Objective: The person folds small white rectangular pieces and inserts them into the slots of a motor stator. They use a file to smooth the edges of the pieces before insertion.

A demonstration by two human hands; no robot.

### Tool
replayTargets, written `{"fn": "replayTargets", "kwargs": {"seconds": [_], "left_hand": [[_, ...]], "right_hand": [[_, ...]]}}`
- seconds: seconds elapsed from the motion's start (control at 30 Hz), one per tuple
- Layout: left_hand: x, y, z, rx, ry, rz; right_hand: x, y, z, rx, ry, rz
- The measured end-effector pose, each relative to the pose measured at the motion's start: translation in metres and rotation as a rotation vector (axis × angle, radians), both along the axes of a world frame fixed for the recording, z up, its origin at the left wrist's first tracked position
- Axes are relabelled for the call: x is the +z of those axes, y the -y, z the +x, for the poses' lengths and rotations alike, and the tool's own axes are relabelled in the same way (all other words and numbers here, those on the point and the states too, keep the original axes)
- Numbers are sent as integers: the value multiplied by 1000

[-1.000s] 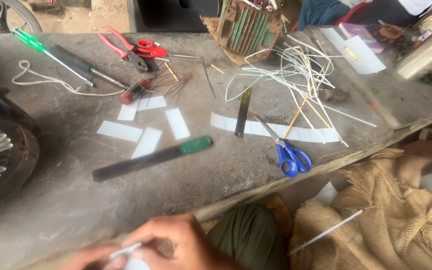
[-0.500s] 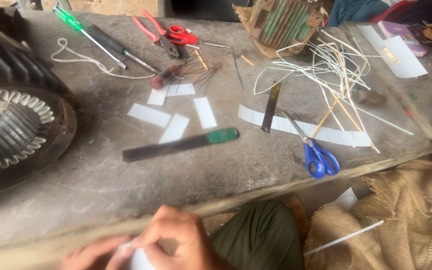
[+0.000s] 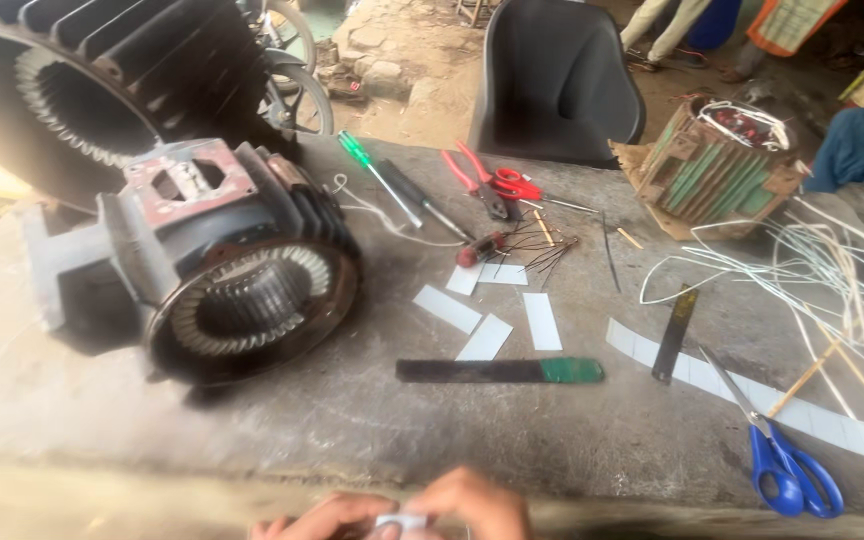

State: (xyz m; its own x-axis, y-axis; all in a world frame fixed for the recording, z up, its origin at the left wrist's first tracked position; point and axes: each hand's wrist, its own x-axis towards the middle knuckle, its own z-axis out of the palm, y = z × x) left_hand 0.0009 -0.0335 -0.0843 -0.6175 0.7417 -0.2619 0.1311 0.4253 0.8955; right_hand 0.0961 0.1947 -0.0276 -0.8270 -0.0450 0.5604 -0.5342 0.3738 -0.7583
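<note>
At the bottom edge of the head view, my left hand (image 3: pixel 314 518) and my right hand (image 3: pixel 472 500) meet and pinch a small white paper strip (image 3: pixel 400 521) between the fingers. Both hands are partly cut off by the frame. Ahead on the grey workbench (image 3: pixel 372 420) lie three loose white paper strips (image 3: pixel 484 338) and a flat dark blade with a green end (image 3: pixel 500 371). A black electric motor stator (image 3: pixel 242 290) with an empty slotted bore stands to the left, apart from my hands.
Blue-handled scissors (image 3: pixel 790 472) lie at the right by a long white paper strip (image 3: pixel 812 415). Red pliers (image 3: pixel 497 185), a green screwdriver (image 3: pixel 380 178), white wires (image 3: pixel 832 270), a wound stator (image 3: pixel 727 165) and a black chair (image 3: pixel 557 80) sit farther back. A larger finned housing (image 3: pixel 82 90) stands at the upper left.
The view has swung up and left, bringing the motor stator fully into sight. My hands stay together on the white strip at the bottom edge.
</note>
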Motion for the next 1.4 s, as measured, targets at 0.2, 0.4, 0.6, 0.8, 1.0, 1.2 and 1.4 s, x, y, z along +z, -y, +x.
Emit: {"fn": "replayTargets", "kwargs": {"seconds": [0.2, 0.4, 0.6, 0.8, 1.0, 1.2, 1.4], "left_hand": [[62, -11, 28, 380, -132, -81], [103, -23, 56, 614, -553, 559], [131, -15, 61, 423, -299, 592], [140, -10, 64, 437, -312, 570], [141, -6, 67, 437, -333, 617], [140, -6, 70, 456, -366, 624], [142, -4, 71, 521, -375, 596]], "right_hand": [[18, 3, 7, -63, -26, 2], [46, 21, 9, -192, -33, -48], [64, 34, 26, -237, 15, -82], [69, 46, 26, -273, 36, -13], [74, 55, 28, -316, 91, -27], [75, 59, 29, -400, 168, -47], [73, 53, 28, -261, 239, -233]]}}
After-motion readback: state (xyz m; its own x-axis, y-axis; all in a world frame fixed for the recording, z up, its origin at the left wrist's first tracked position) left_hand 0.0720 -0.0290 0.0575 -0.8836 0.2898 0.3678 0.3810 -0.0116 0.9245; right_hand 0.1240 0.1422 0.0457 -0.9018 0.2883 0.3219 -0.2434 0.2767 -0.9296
